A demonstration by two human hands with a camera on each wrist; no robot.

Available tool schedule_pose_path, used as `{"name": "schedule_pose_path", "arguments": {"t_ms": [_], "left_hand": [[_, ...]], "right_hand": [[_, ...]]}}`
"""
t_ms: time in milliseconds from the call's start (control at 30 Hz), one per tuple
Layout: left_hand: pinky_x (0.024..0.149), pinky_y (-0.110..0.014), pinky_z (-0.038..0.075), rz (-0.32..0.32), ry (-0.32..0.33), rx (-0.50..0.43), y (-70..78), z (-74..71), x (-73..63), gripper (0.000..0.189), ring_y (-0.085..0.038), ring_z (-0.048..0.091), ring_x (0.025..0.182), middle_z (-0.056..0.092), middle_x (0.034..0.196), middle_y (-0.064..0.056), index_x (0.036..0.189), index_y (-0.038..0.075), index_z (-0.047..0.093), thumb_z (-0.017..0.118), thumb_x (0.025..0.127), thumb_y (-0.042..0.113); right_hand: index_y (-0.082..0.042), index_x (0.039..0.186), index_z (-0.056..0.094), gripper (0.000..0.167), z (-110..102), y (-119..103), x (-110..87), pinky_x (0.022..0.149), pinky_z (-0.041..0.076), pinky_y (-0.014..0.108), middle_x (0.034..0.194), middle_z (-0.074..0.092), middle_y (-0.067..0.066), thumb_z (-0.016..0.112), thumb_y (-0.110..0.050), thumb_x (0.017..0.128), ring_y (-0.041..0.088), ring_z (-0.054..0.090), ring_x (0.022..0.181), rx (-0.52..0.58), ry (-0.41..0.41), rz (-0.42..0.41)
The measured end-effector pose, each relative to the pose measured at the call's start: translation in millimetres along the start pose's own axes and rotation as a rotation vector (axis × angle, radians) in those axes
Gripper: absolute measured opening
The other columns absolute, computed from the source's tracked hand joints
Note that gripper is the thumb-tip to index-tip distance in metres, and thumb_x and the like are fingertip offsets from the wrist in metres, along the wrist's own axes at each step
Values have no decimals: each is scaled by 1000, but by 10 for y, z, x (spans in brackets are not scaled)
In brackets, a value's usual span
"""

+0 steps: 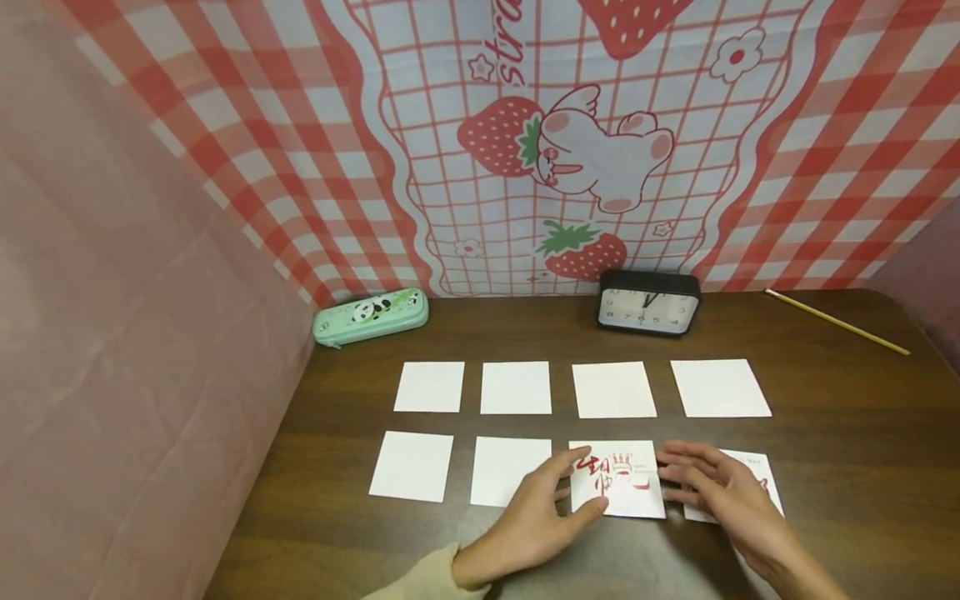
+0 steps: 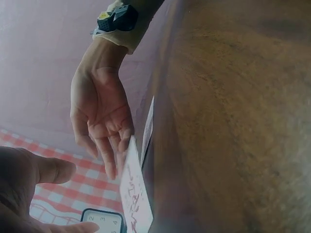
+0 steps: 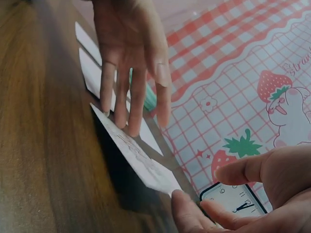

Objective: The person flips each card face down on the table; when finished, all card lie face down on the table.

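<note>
A white square card with red characters and a cake drawing (image 1: pixel 613 479) sits in the near row, between my hands. My left hand (image 1: pixel 536 508) is at its left side, thumb and forefinger spread over the left corners. In the right wrist view the left hand (image 3: pixel 131 63) has its fingers straight, tips beside the printed card (image 3: pixel 133 153). My right hand (image 1: pixel 723 492) is at the card's right edge with fingers loosely bent. It partly hides a second printed card (image 1: pixel 761 475). In the left wrist view the right hand's (image 2: pixel 104 107) fingers hang close to the card edge.
Several blank white cards (image 1: pixel 430 387) lie in two rows on the brown table (image 1: pixel 300 467). Along the back stand a green panda pencil case (image 1: pixel 371 317) and a black clock (image 1: pixel 648 304). A yellow pencil (image 1: pixel 836 322) lies at the back right, before a strawberry-print cloth (image 1: pixel 450 150).
</note>
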State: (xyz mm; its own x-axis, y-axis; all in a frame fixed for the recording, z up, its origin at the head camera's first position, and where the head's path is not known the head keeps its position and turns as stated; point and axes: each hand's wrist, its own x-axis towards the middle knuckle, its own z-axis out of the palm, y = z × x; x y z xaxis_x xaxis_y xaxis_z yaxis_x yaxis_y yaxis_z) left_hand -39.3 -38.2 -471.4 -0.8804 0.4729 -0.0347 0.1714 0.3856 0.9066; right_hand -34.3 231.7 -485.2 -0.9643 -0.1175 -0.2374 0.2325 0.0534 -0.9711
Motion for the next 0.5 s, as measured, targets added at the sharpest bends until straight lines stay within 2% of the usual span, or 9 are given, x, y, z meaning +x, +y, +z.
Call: {"name": "schedule_pose_path", "arguments": {"t_ms": [100, 233, 300, 367, 433, 500], "left_hand": [[101, -25, 58, 29, 1, 41, 2, 5, 2, 59, -27, 60, 135, 60, 147, -16, 150, 5, 51, 69, 101, 30], [101, -23, 57, 42, 4, 82, 14, 17, 2, 57, -22, 59, 134, 60, 147, -13, 151, 8, 52, 67, 102, 32], [101, -23, 57, 47, 6, 100, 27, 23, -2, 55, -21, 59, 134, 60, 147, -12, 152, 11, 52, 66, 103, 33], [101, -23, 56, 48, 8, 118, 43, 28, -5, 53, -20, 58, 134, 60, 148, -10, 152, 14, 52, 62, 105, 34], [101, -24, 55, 47, 6, 132, 57, 33, -5, 50, -21, 56, 136, 59, 150, -10, 153, 18, 52, 58, 107, 35], [103, -25, 54, 40, 4, 144, 67, 37, -4, 48, -23, 54, 139, 58, 151, -9, 154, 21, 52, 54, 109, 37]], "right_hand": [[11, 143, 46, 41, -18, -24, 20, 85, 63, 25, 114, 75, -17, 52, -11, 109, 6, 73, 103, 60, -7, 11], [-2, 131, 61, 25, -11, -14, 44, 86, 63, 24, 112, 77, -10, 49, -8, 110, 8, 74, 100, 154, -57, 14], [-4, 128, 63, 24, 22, -3, 59, 86, 63, 24, 110, 77, -7, 47, -8, 111, 8, 74, 99, 174, -87, 36], [-1, 131, 61, 26, 69, 3, 76, 87, 63, 24, 110, 76, -8, 46, -10, 111, 7, 74, 99, 166, -110, 77], [7, 138, 53, 34, 122, 1, 92, 88, 62, 25, 113, 75, -7, 44, -13, 112, 6, 73, 101, 137, -138, 111], [15, 144, 43, 43, 177, -2, 101, 90, 62, 27, 120, 74, 0, 42, -14, 112, 6, 72, 105, 114, -167, 132]]}}
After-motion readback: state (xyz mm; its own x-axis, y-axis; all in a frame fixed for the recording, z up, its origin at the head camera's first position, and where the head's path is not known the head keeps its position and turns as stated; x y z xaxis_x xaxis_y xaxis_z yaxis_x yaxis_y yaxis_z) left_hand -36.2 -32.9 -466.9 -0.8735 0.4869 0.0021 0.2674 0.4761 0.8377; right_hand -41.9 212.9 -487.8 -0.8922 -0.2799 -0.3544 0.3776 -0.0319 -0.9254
